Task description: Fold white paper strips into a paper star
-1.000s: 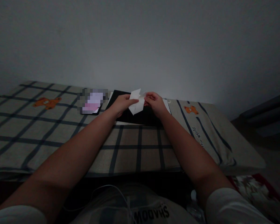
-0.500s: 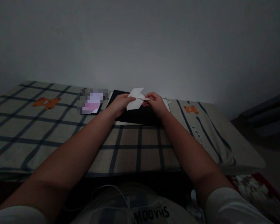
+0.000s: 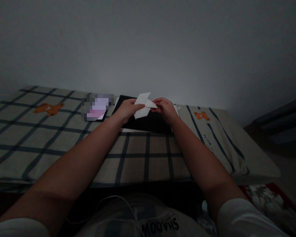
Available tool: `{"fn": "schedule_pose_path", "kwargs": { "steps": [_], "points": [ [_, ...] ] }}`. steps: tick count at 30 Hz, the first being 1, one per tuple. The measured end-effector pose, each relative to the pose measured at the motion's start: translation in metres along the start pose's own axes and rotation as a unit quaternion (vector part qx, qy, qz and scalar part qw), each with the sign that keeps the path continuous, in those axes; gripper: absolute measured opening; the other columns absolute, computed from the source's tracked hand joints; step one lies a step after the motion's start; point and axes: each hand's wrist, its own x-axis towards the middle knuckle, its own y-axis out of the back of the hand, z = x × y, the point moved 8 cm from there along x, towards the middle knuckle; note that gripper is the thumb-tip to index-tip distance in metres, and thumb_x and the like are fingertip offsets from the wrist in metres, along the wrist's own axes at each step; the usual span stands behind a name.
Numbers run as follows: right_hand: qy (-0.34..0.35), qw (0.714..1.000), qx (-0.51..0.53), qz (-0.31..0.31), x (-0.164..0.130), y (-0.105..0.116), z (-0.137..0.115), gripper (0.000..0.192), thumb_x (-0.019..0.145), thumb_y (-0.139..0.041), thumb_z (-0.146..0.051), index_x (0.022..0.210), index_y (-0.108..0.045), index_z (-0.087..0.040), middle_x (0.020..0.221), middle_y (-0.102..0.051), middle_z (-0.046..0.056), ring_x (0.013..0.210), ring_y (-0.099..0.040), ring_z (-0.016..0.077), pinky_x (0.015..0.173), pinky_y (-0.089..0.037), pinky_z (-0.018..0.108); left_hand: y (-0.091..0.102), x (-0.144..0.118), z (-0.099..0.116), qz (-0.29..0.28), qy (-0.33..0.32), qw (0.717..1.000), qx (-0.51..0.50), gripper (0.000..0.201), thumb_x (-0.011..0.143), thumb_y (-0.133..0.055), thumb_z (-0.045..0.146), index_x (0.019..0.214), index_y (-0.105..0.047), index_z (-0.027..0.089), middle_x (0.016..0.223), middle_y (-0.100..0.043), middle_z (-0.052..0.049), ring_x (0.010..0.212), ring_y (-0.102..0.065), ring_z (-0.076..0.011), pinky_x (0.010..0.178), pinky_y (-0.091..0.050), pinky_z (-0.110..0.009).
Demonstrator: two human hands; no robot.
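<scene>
You have a dim, grayish view: the wall [image 3: 148, 62] is palest near centre, darkening toward the upper corners. Your folded white paper [image 3: 142, 98] stands out pale; coarse pixelation masks the phone [image 3: 100, 104] left of centre. Near-black shadow crosses the lower middle; wide-angle distortion stretches your forearms [image 3: 81, 161].

Behind, a plain grey wall [image 3: 148, 49]. Against it, a checked cover [image 3: 135, 144] with an orange bear print [image 3: 49, 109] at left and a smaller bear [image 3: 201, 116] at right, near dark lettering [image 3: 208, 143]. On the cover, a partly pixelated pink-and-lilac screen [image 3: 99, 106]. Below, a thin white cable [image 3: 117, 196] and, in poor light, perhaps a clear bottle [image 3: 207, 221].
</scene>
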Motion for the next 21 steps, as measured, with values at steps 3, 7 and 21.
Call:
{"fn": "schedule_pose_path", "kwargs": {
  "steps": [3,7,21],
  "points": [
    [-0.014,1.000,-0.012,0.010,0.000,0.001,0.001,0.015,0.079,-0.057,-0.033,0.084,-0.061,-0.019,0.073,-0.060,0.001,0.064,-0.059,0.0115,0.065,-0.052,0.029,0.004,-0.002,0.008,0.023,-0.039,0.996,0.082,0.041,0.066,-0.070,0.033,0.101,-0.067,0.012,0.097,-0.069,-0.011,0.079,-0.063,-0.0192,0.069,-0.047,-0.028],
    [-0.029,0.996,-0.082,-0.017,0.000,-0.002,0.009,0.027,0.070,-0.068,-0.041,0.081,-0.065,-0.017,0.070,-0.061,0.001,0.061,-0.056,0.0112,0.061,-0.048,0.026,0.007,-0.005,0.019,0.045,-0.087,0.979,0.179,0.038,0.067,-0.068,0.035,0.098,-0.069,0.014,0.092,-0.070,-0.008,0.080,-0.062,-0.0203,0.067,-0.045,-0.027],
    [0.001,0.981,-0.194,-0.023,-0.007,-0.005,0.000,0.029,0.070,-0.066,-0.044,0.079,-0.068,-0.016,0.057,-0.052,-0.003,0.052,-0.041,0.0087,0.051,-0.032,0.023,0.002,-0.003,-0.001,0.016,0.019,0.996,0.087,0.046,0.057,-0.076,0.045,0.088,-0.071,0.012,0.085,-0.071,-0.012,0.069,-0.063,-0.0204,0.057,-0.044,-0.027]
  ]
}}
